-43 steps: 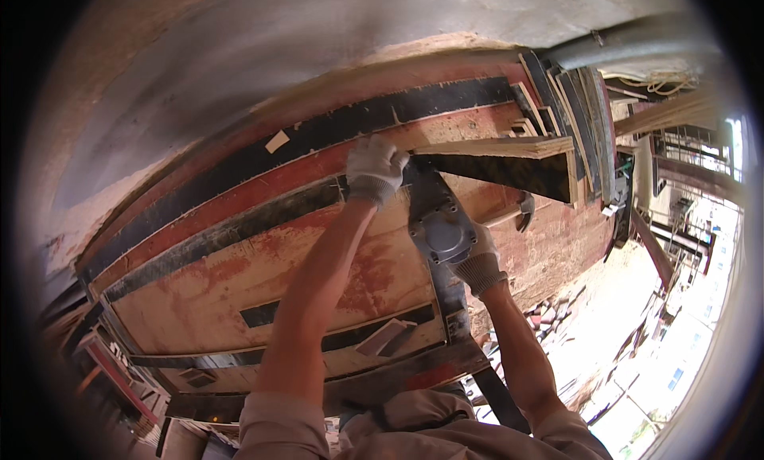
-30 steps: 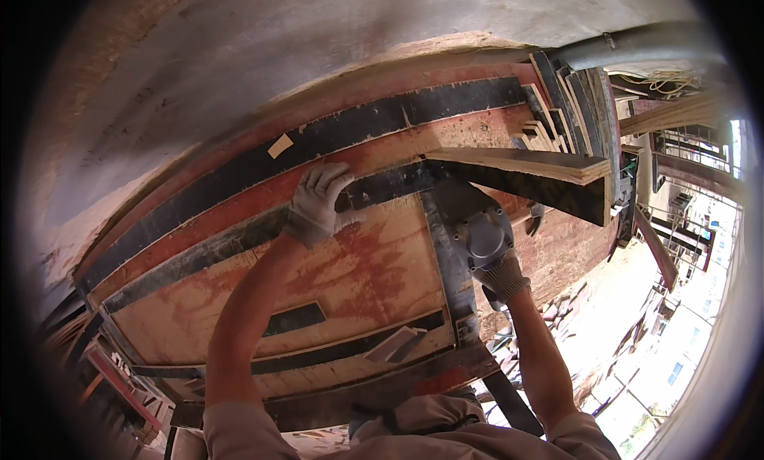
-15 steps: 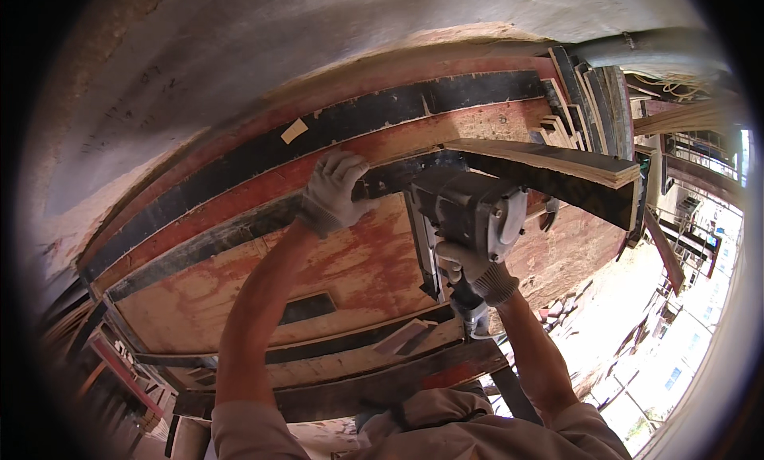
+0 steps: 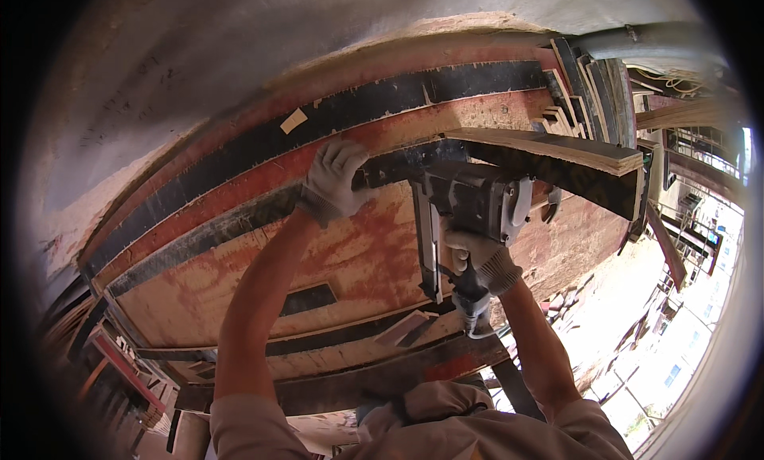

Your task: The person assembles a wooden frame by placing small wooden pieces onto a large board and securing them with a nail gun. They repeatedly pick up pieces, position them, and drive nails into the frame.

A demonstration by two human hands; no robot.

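My left hand (image 4: 337, 178), in a pale knit glove, grips a long dark wooden strip (image 4: 255, 213), its fingers bent over the strip. In my right hand (image 4: 477, 257), also gloved, is the handle of a nail gun (image 4: 469, 197). The dark, bulky head of the tool lies against the strip, a short way right of my left hand. Its straight magazine (image 4: 426, 245) runs back toward me, left of the handle. The nose is hidden. Right of the strip's gripped part, a plywood board (image 4: 549, 153) with dark faces angles off to the right.
A worn reddish panel (image 4: 207, 293) lies under the strips, with a small dark offcut (image 4: 309, 299) on it. Upright boards (image 4: 601, 98) lean at the far right. A curved concrete surface (image 4: 263, 30) rises beyond. A dark beam (image 4: 358, 380) crosses nearest me.
The nail gun has turned slightly in my right hand, its head shifting a little right and its magazine showing more fully. My left hand has stayed nearly in place.
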